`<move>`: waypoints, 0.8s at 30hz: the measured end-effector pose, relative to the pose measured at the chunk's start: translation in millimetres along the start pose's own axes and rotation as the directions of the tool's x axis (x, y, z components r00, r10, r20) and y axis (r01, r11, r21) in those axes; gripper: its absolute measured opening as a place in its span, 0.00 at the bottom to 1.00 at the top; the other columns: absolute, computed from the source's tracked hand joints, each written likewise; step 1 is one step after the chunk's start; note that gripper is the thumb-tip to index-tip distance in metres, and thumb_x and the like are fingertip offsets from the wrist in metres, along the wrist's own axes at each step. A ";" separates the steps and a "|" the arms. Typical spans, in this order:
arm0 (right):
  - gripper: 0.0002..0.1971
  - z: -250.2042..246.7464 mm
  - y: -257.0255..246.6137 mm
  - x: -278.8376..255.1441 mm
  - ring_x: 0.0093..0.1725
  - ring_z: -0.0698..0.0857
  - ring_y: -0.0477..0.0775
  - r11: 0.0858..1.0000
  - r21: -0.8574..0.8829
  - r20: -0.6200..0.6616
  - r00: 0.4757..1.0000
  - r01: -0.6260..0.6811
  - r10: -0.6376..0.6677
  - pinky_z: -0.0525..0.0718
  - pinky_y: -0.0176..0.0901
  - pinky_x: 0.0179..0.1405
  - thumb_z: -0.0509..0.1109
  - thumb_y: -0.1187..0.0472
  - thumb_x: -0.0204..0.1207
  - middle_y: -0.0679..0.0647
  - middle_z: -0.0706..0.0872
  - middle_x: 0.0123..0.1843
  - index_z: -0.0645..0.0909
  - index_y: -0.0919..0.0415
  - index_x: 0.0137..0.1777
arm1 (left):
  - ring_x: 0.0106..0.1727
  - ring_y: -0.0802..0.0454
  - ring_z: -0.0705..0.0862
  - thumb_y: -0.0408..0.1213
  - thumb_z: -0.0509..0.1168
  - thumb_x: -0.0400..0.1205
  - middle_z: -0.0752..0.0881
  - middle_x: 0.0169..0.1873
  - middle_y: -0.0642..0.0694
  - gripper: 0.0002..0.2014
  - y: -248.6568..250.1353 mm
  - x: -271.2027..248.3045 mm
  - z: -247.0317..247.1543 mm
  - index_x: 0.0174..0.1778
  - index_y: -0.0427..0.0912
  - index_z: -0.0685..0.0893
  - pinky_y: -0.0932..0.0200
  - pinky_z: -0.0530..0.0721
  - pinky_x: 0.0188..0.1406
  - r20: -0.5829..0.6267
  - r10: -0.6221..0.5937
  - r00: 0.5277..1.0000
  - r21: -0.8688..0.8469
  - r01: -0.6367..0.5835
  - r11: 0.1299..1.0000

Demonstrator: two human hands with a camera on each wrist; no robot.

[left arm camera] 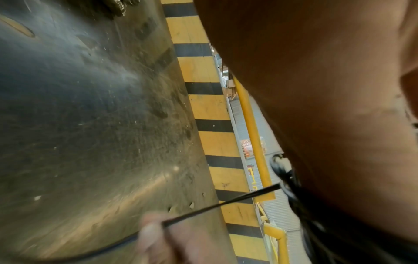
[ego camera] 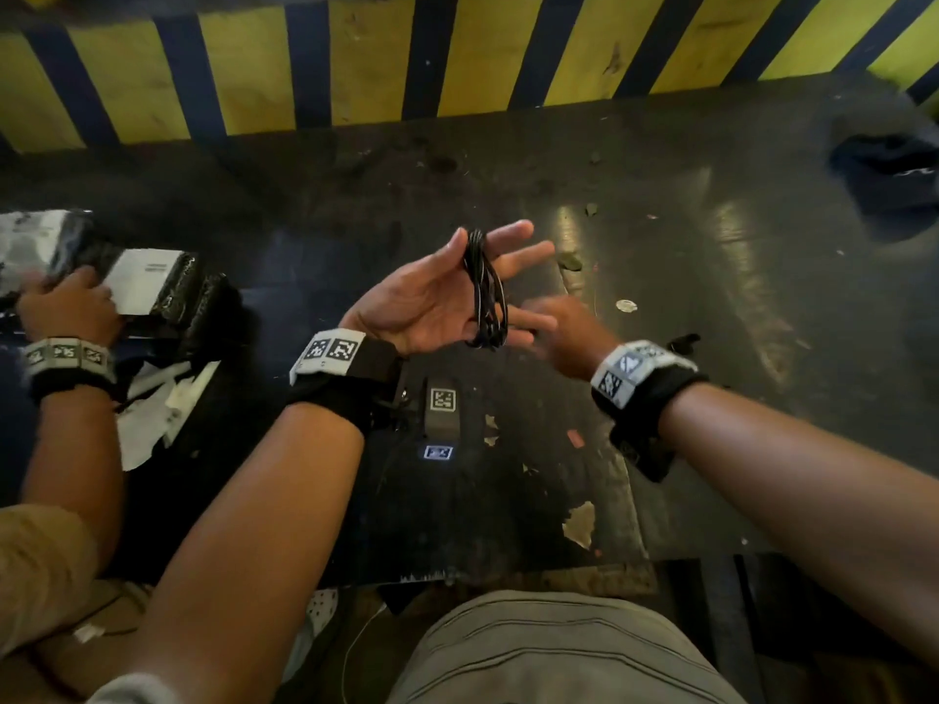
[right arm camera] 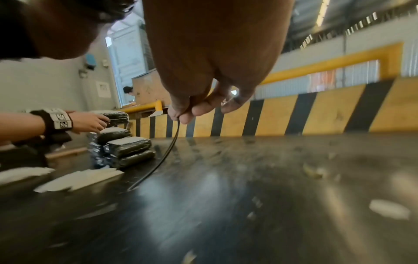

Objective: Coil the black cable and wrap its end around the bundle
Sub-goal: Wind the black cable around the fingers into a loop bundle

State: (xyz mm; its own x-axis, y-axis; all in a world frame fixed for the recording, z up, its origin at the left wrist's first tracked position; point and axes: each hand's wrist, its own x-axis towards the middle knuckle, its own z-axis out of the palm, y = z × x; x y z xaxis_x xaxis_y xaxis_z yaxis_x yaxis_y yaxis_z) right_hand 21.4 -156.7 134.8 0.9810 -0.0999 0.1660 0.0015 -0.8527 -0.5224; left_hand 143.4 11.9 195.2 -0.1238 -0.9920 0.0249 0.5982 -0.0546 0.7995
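Observation:
The black cable (ego camera: 485, 292) is wound in several loops around the straight fingers of my left hand (ego camera: 447, 292), which is held palm up above the dark table (ego camera: 711, 297). My right hand (ego camera: 554, 327) sits just right of the coil, by the lower fingers. In the right wrist view my right hand (right arm camera: 187, 110) pinches the cable (right arm camera: 162, 157) between thumb and forefinger, and the loose end hangs down to the table. In the left wrist view a taut strand (left arm camera: 221, 203) runs from the coil (left arm camera: 285, 176) to the right hand's fingertips (left arm camera: 153, 230).
A yellow and dark striped barrier (ego camera: 355, 63) bounds the table's far side. Another person's hand (ego camera: 66, 307) rests on black wrapped packages (ego camera: 167, 287) at the left, with white paper scraps (ego camera: 162, 403) near them. A tagged black device (ego camera: 442, 409) lies under my left wrist. A dark object (ego camera: 894, 170) sits far right.

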 end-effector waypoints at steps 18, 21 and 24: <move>0.09 -14.7 -56.5 -24.1 0.52 0.85 0.52 0.902 -0.300 0.153 0.949 0.311 -0.276 0.69 0.48 0.54 0.69 0.49 0.84 0.45 0.91 0.51 0.90 0.47 0.51 | 0.74 0.24 0.78 0.54 0.56 0.86 0.63 0.86 0.41 0.27 -19.7 -28.3 -68.2 0.82 0.53 0.74 0.29 0.78 0.72 -0.548 -0.062 0.834 -0.004 0.071 0.997; 0.10 -31.6 -58.2 -8.4 0.54 0.84 0.52 0.801 -0.485 0.203 0.937 0.349 -0.285 0.75 0.56 0.60 0.67 0.47 0.85 0.43 0.91 0.54 0.90 0.46 0.50 | 0.80 0.28 0.71 0.54 0.57 0.87 0.65 0.86 0.37 0.29 -31.8 -31.7 -70.8 0.85 0.49 0.69 0.27 0.73 0.76 -0.561 -0.109 0.821 -0.020 0.118 0.993; 0.12 -48.4 -55.9 6.1 0.54 0.84 0.52 0.752 -0.573 0.182 0.946 0.325 -0.269 0.73 0.57 0.62 0.64 0.42 0.85 0.41 0.89 0.55 0.90 0.40 0.51 | 0.78 0.19 0.71 0.53 0.54 0.89 0.70 0.83 0.34 0.29 -37.0 -29.4 -68.7 0.85 0.46 0.68 0.23 0.67 0.78 -0.558 -0.204 0.804 -0.027 0.228 0.973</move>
State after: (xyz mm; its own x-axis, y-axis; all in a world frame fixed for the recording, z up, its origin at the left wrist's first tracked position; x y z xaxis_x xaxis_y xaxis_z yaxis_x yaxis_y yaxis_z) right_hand 17.9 -134.4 205.5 0.9626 0.2288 0.1452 0.2088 -0.9678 0.1403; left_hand 179.3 35.2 123.7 0.2200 -0.8502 -0.4783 0.5757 -0.2827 0.7673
